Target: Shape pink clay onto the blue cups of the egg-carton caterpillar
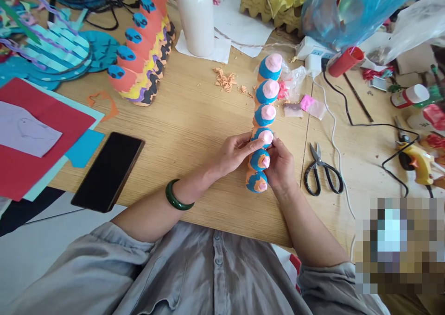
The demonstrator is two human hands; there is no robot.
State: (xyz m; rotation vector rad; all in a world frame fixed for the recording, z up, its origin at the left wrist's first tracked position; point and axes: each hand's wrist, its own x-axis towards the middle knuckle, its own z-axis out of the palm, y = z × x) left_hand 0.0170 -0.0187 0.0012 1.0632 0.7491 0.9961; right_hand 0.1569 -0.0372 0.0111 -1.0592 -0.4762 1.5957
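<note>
Both hands hold a painted egg-carton strip (261, 113) above the table, its bumps orange and blue with pink clay caps. My left hand (239, 150) grips it from the left, the thumb pressed on the pink cap of a bump in the lower half. On the other side my right hand (281, 164) closes round the strip's edge, some fingers hidden behind it. The upper caps are broad and smooth; the two lowest bumps carry only small pink lumps with orange showing around them. Black-handled scissors (321, 169) lie right of my right hand, blades apart.
A phone (108, 171) lies at the left near coloured paper sheets (74, 109). Behind stand a finished-looking orange carton piece (148, 51) and a white bottle (196, 23). Orange scraps (225, 79) lie mid-table. Cables (347, 106), a red cup (346, 61) and a yellow glue gun (415, 160) are at the right.
</note>
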